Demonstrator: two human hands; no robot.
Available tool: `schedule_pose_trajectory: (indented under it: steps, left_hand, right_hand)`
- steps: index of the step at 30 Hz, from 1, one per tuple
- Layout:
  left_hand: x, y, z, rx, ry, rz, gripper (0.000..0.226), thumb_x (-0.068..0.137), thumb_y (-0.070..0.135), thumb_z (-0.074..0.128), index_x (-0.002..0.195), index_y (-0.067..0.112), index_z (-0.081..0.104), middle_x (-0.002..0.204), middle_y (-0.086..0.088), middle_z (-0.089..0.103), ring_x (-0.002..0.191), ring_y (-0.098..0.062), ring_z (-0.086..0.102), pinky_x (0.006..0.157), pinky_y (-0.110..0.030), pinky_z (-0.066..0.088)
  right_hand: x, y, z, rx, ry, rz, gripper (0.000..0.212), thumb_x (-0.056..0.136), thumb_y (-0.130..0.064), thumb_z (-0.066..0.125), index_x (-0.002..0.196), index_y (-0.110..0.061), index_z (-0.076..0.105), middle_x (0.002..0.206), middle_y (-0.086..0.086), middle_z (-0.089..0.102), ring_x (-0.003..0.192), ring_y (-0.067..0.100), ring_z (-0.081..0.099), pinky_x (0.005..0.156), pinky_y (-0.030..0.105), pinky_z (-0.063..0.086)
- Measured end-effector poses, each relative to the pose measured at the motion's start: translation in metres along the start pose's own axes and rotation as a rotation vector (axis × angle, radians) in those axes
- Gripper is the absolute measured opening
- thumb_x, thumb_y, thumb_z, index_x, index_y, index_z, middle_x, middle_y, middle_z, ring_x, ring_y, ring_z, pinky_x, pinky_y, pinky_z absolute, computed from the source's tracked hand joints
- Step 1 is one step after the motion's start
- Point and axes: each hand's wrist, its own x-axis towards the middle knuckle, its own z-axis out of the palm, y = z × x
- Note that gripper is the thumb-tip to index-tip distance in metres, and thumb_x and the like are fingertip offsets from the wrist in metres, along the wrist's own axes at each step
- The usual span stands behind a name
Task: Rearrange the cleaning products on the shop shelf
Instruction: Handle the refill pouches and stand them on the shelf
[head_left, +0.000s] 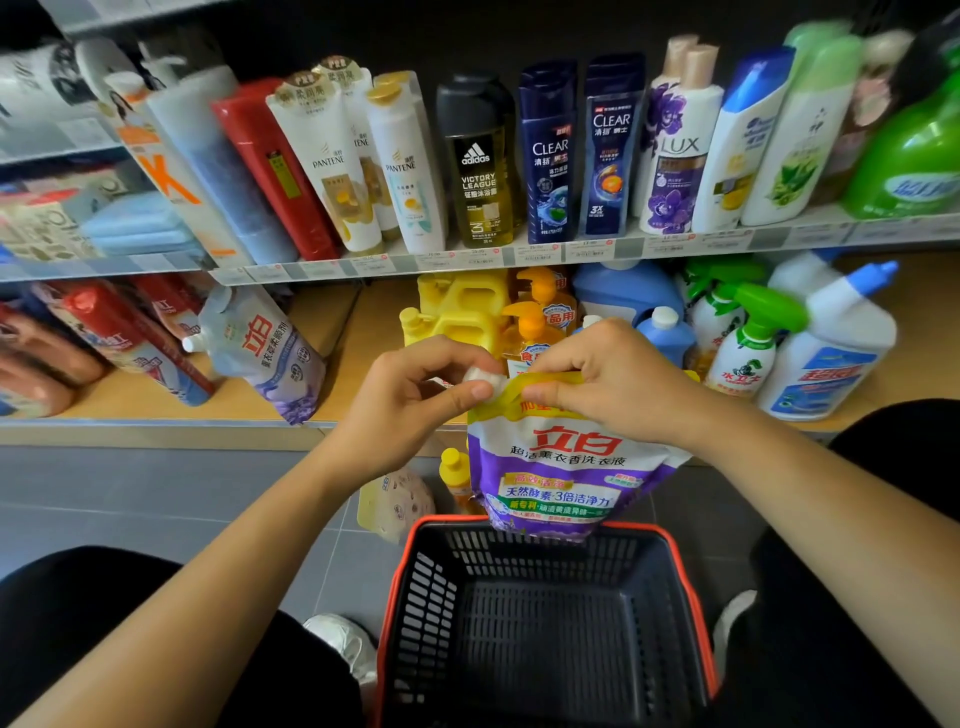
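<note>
The left hand (415, 400) pinches the white screw cap (480, 379) of a purple and yellow laundry detergent refill pouch (566, 467), thumb and forefinger closed on it. The right hand (613, 384) grasps the pouch's yellow top edge just beside the cap, its fingers (550, 392) curled over the seam. The pouch hangs upright below both sets of fingers, its bottom edge just over the far rim of a dark shopping basket (400, 597) with an orange-red frame, which sits on the floor below the hands.

Beyond the fingers, on the wooden lower shelf (353, 332), stand orange pump bottles (535, 322) and yellow jugs (462, 306). To the right of the right hand are green-trigger spray bottles (748, 353). Well to the left of the left hand a similar white and lilac pouch (260, 348) leans on that shelf. Below the left fingers, on the floor, a small yellow bottle (454, 467) stands beside the held pouch.
</note>
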Motion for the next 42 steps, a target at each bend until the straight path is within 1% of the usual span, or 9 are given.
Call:
schedule_pose_trajectory:
  steps: [7,11,16,22,25,28,33,38,42]
  left_hand:
    - [-0.005,0.001,0.000,0.029,0.027,0.054,0.028,0.086,0.019,0.074,0.113,0.010,0.074,0.102,-0.011,0.072,0.094,-0.027,0.069,0.080,-0.044,0.060]
    - [-0.006,-0.004,0.006,-0.042,0.147,-0.032,0.036,0.083,0.024,0.076,0.117,0.016,0.071,0.085,0.007,0.073,0.082,-0.012,0.069,0.076,-0.033,0.059]
    - [-0.007,-0.038,0.012,-0.059,-0.123,-0.232,0.044,0.086,0.032,0.075,0.123,0.012,0.066,0.119,-0.002,0.072,0.111,-0.024,0.068,0.091,-0.046,0.058]
    - [-0.023,-0.073,0.024,-0.156,-0.308,-0.471,0.045,0.080,0.033,0.081,0.120,0.022,0.064,0.119,0.009,0.074,0.111,-0.012,0.069,0.090,-0.028,0.057]
    - [-0.027,-0.085,0.023,-0.162,-0.251,-0.488,0.048,0.080,0.028,0.082,0.123,0.015,0.064,0.119,0.002,0.073,0.111,-0.019,0.069,0.099,-0.043,0.056]
    - [-0.029,-0.089,0.024,-0.274,-0.159,-0.470,0.046,0.081,0.019,0.078,0.123,0.005,0.065,0.119,-0.008,0.073,0.114,-0.029,0.068,0.098,-0.050,0.056]
    - [-0.023,-0.082,0.009,-0.348,-0.064,-0.436,0.028,0.085,0.022,0.070,0.105,0.002,0.071,0.107,-0.008,0.077,0.106,-0.022,0.072,0.076,-0.028,0.062]
    - [-0.018,-0.063,0.006,-0.035,0.041,-0.224,0.019,0.087,0.028,0.067,0.086,0.010,0.073,0.082,0.007,0.074,0.085,-0.009,0.069,0.064,-0.021,0.053]
    - [-0.010,-0.047,0.003,0.128,0.234,-0.061,0.026,0.090,0.029,0.068,0.067,0.016,0.066,0.069,0.004,0.063,0.068,-0.011,0.060,0.057,-0.027,0.045]
  right_hand:
    - [0.003,0.003,-0.001,-0.024,0.042,0.013,0.010,0.090,-0.030,0.072,0.094,-0.028,0.081,0.080,-0.006,0.075,0.077,0.014,0.067,0.071,0.048,0.053]
    - [0.001,0.001,-0.003,0.005,0.083,-0.008,0.010,0.090,-0.026,0.072,0.096,-0.025,0.081,0.086,-0.006,0.077,0.081,0.015,0.070,0.075,0.049,0.054]
    - [-0.001,-0.005,-0.012,0.115,0.201,-0.058,0.015,0.088,-0.013,0.073,0.102,-0.012,0.079,0.092,-0.002,0.078,0.087,0.012,0.072,0.081,0.039,0.057]
    - [-0.002,-0.009,-0.027,0.252,0.354,-0.111,0.019,0.091,-0.006,0.069,0.108,-0.011,0.072,0.086,-0.015,0.076,0.081,-0.005,0.067,0.073,0.015,0.052]
    - [-0.002,-0.008,-0.029,0.219,0.430,-0.113,0.020,0.091,-0.007,0.069,0.109,-0.016,0.071,0.079,-0.031,0.071,0.076,-0.008,0.067,0.068,0.010,0.049]
    - [0.000,0.000,-0.033,0.200,0.517,-0.076,0.016,0.093,-0.011,0.069,0.103,-0.023,0.073,0.070,-0.026,0.069,0.065,-0.006,0.060,0.060,0.011,0.047]
    - [0.000,0.026,-0.053,0.146,0.647,0.034,0.013,0.094,-0.018,0.068,0.090,-0.028,0.074,0.056,-0.017,0.060,0.053,-0.006,0.046,0.050,0.013,0.039]
    - [0.000,0.058,-0.055,0.066,0.692,0.212,0.018,0.094,-0.023,0.067,0.092,-0.010,0.079,0.082,0.021,0.073,0.072,0.012,0.058,0.064,0.039,0.053]
    - [-0.002,0.069,-0.052,0.166,0.688,0.361,0.028,0.091,-0.013,0.071,0.117,-0.003,0.071,0.102,0.018,0.074,0.090,0.016,0.066,0.087,0.040,0.058]
